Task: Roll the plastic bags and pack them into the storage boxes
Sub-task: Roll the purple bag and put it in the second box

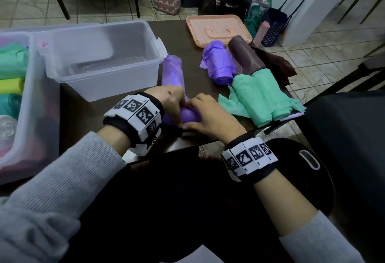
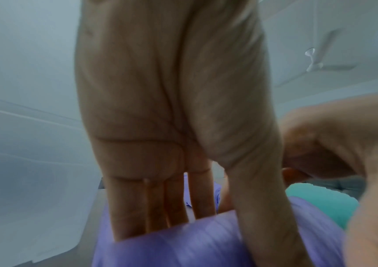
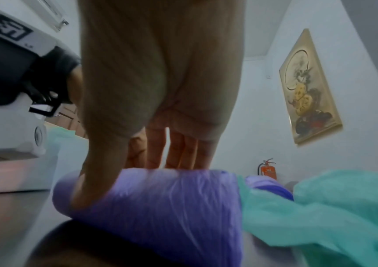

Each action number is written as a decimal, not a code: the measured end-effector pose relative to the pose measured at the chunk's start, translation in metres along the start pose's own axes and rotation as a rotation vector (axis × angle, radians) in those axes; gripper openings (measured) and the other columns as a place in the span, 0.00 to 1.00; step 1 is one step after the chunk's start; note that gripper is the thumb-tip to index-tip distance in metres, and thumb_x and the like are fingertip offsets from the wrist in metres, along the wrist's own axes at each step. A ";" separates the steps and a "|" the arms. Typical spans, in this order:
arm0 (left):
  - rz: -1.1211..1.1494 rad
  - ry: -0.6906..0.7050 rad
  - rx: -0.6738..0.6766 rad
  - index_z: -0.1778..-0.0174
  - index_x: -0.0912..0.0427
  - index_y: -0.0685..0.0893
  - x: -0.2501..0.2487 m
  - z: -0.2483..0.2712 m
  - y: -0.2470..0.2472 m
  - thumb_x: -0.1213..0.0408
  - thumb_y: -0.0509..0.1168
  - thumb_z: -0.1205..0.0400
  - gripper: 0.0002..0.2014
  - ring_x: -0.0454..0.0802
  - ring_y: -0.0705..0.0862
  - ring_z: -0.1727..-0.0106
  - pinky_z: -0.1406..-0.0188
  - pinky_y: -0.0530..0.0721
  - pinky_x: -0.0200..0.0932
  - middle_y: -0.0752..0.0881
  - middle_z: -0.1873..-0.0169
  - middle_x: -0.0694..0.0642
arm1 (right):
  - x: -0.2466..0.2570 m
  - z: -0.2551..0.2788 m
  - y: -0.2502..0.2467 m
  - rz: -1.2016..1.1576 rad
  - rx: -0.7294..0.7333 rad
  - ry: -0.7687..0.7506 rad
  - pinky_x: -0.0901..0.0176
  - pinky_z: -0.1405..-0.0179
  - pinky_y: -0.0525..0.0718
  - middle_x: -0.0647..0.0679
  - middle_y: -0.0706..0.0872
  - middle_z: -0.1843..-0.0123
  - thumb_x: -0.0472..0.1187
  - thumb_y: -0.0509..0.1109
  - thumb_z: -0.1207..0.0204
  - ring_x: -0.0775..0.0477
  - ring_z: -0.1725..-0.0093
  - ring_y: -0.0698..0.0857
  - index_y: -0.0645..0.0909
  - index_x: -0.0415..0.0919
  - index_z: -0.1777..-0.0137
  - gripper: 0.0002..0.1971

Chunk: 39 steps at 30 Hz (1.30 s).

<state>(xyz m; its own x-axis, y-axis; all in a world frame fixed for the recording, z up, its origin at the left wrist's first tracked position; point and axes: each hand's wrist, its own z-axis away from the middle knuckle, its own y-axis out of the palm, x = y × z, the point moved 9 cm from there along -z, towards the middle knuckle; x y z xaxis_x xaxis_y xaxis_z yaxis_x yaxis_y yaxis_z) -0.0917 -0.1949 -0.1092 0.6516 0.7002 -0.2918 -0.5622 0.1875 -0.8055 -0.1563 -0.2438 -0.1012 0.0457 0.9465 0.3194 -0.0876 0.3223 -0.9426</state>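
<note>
A purple plastic bag [image 1: 174, 75] lies lengthwise on the dark table [image 1: 87, 121], its near end wound into a thick roll [image 1: 190, 115]. Both hands hold that roll near the table's front edge. My left hand [image 1: 171, 101] grips its left part: in the left wrist view the fingers [image 2: 156, 202] pass behind the purple roll [image 2: 183, 243] and the thumb lies across its near side. My right hand [image 1: 207, 113] grips the right part, fingers [image 3: 174, 150] behind the roll [image 3: 172, 207], thumb on its left end. An empty clear storage box [image 1: 104, 58] stands just behind my left hand.
A second clear box [image 1: 23, 116] at far left holds green, yellow and other rolled bags. To the right lie a purple roll [image 1: 220, 64], a dark brown roll [image 1: 245, 58] and green rolls [image 1: 260, 96]. A peach lid [image 1: 218, 31] sits at the table's back. Bags stand on the floor.
</note>
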 end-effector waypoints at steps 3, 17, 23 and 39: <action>0.005 0.019 0.029 0.37 0.51 0.84 0.000 0.001 0.002 0.54 0.79 0.33 0.27 0.50 0.79 0.53 0.54 0.76 0.39 0.83 0.52 0.51 | 0.000 0.001 0.001 0.054 0.051 0.024 0.48 0.34 0.72 0.42 0.76 0.36 0.41 0.79 0.35 0.41 0.36 0.73 0.72 0.39 0.29 0.34; -0.090 0.034 -0.219 0.37 0.56 0.82 0.000 0.013 -0.018 0.64 0.82 0.38 0.32 0.58 0.82 0.43 0.49 0.82 0.49 0.83 0.43 0.59 | -0.015 -0.009 0.013 0.042 0.133 0.131 0.47 0.34 0.71 0.40 0.76 0.34 0.60 0.66 0.25 0.39 0.34 0.73 0.68 0.41 0.26 0.33; -0.028 0.030 -0.142 0.37 0.57 0.84 0.004 0.011 -0.018 0.68 0.81 0.36 0.30 0.54 0.83 0.43 0.48 0.81 0.42 0.86 0.42 0.57 | 0.004 -0.004 0.003 0.116 0.018 0.104 0.48 0.39 0.72 0.42 0.70 0.33 0.57 0.75 0.32 0.40 0.34 0.70 0.67 0.40 0.28 0.37; -0.015 0.046 -0.250 0.53 0.57 0.90 0.015 0.021 -0.024 0.66 0.73 0.29 0.09 0.55 0.84 0.58 0.54 0.86 0.51 0.88 0.58 0.59 | 0.004 -0.019 0.011 0.009 0.159 0.093 0.46 0.35 0.72 0.40 0.77 0.38 0.54 0.62 0.20 0.39 0.33 0.75 0.74 0.42 0.31 0.22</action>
<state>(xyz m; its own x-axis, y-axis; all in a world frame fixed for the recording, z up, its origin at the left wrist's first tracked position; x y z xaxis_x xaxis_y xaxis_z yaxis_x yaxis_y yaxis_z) -0.0788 -0.1740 -0.0830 0.6848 0.6654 -0.2970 -0.4121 0.0176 -0.9109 -0.1382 -0.2370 -0.1125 0.1354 0.9462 0.2939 -0.2447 0.3194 -0.9155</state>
